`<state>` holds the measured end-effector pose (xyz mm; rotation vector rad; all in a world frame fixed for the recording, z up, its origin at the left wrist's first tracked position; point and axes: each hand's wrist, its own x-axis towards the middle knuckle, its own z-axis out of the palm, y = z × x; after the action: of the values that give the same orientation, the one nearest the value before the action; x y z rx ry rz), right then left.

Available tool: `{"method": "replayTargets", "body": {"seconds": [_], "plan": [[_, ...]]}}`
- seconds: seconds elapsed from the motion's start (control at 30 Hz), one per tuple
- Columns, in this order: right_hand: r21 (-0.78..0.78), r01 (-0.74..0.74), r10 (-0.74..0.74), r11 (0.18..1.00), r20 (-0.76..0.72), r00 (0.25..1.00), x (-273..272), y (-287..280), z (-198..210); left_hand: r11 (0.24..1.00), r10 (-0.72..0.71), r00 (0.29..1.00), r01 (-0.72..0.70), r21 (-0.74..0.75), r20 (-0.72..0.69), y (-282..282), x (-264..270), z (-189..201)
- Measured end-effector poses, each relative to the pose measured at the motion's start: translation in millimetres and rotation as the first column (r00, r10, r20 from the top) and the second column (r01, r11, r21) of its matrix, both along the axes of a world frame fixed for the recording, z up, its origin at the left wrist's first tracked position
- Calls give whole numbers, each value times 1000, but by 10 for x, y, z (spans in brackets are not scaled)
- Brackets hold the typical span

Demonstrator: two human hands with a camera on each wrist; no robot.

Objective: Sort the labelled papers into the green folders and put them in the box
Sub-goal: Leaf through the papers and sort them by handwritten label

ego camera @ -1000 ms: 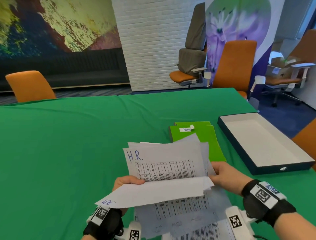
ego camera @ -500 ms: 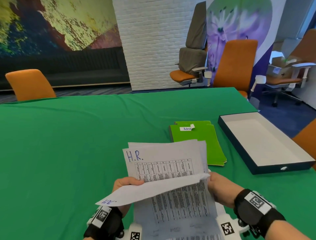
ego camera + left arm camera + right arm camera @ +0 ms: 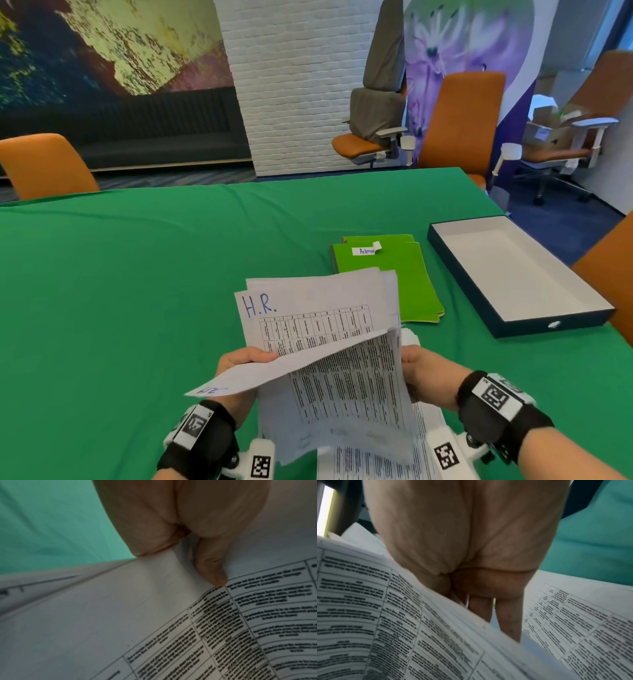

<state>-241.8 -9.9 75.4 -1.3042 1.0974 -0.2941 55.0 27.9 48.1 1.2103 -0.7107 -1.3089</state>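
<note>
I hold a stack of printed papers (image 3: 318, 318) above the green table, its top sheet marked "H.R." in blue. My left hand (image 3: 239, 363) grips the stack's left edge, thumb on top (image 3: 212, 572). The front sheet (image 3: 342, 387) is folded down toward me. My right hand (image 3: 424, 373) grips the right edge, fingers (image 3: 508, 616) tucked between sheets. Green folders (image 3: 394, 274) lie stacked behind the papers, the top one tagged "Admin". An open dark box (image 3: 513, 274) with a white inside sits to their right.
A green cloth (image 3: 137, 291) covers the table. Orange chairs stand at the far left (image 3: 44, 164), behind the far edge (image 3: 462, 116), and at the right edge (image 3: 613, 274). More printed sheets (image 3: 376, 459) lie under my wrists.
The front sheet has dropped further down and toward me, showing more of the printed table. My right hand has moved slightly left and nearer, and the folders are less covered.
</note>
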Motion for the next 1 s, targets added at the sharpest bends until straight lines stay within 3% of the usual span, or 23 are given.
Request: {"method": "replayTargets", "body": {"seconds": [0.17,0.43,0.5,0.57,0.63,0.67,0.83,1.0], "plan": [[48,53,-58,997,112,992,18,41,-39,1000,-4,1000,4,-4,-4,27,-2,-66],[113,42,-58,993,143,988,87,115,-183,997,73,996,-71,-30,55,56,18,-175],[18,66,-67,998,42,997,68,109,-272,992,127,989,-125,-31,69,51,42,-182],[-168,50,-90,985,-237,967,-15,74,-435,982,186,978,-185,-25,95,70,114,-217],[-282,-12,-142,959,-522,841,-123,71,-616,972,235,966,-236,-1,110,97,237,-271],[-277,-2,-169,961,-594,786,-163,96,-700,968,248,961,-251,11,122,118,298,-291],[-225,56,-208,973,-744,635,-231,256,-965,958,262,939,-281,57,224,194,435,-375],[-203,187,-275,961,-664,695,-301,217,-1023,953,175,843,-274,126,509,263,487,-381]]}}
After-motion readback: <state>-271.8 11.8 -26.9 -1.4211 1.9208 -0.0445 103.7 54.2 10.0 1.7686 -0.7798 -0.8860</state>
